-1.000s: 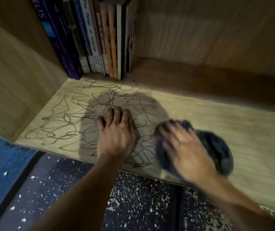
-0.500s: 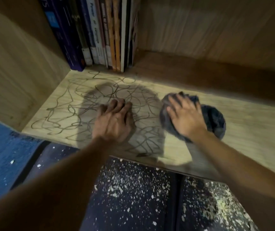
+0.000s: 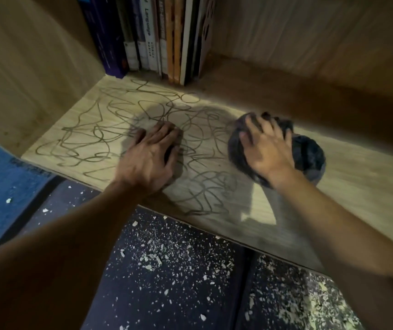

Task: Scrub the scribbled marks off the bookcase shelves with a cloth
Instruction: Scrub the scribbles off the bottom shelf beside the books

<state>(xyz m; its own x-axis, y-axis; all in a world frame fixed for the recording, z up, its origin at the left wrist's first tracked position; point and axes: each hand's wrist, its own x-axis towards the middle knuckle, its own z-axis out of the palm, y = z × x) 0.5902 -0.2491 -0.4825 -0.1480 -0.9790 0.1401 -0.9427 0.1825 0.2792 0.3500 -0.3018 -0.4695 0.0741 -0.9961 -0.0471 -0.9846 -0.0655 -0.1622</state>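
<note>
Dark scribbled marks (image 3: 88, 136) cover the left and middle of a light wooden bookcase shelf (image 3: 362, 172). My left hand (image 3: 151, 160) lies flat on the scribbles in the middle of the shelf, fingers straight and pointing to the back. To its right, my right hand (image 3: 268, 148) presses down on a bunched dark grey cloth (image 3: 309, 156), fingers spread over its top. The cloth sits at the right edge of the marks. The shelf to the right of the cloth shows no marks.
A row of upright books (image 3: 157, 39) stands at the back left of the shelf against the wooden side wall (image 3: 24, 67). The back panel (image 3: 321, 32) is wood. Below the shelf's front edge lie a dark speckled floor (image 3: 178, 282) and a blue mat (image 3: 2, 186).
My right hand has pushed the cloth from near the front edge towards the back of the shelf. My left hand stays flat in about the same spot.
</note>
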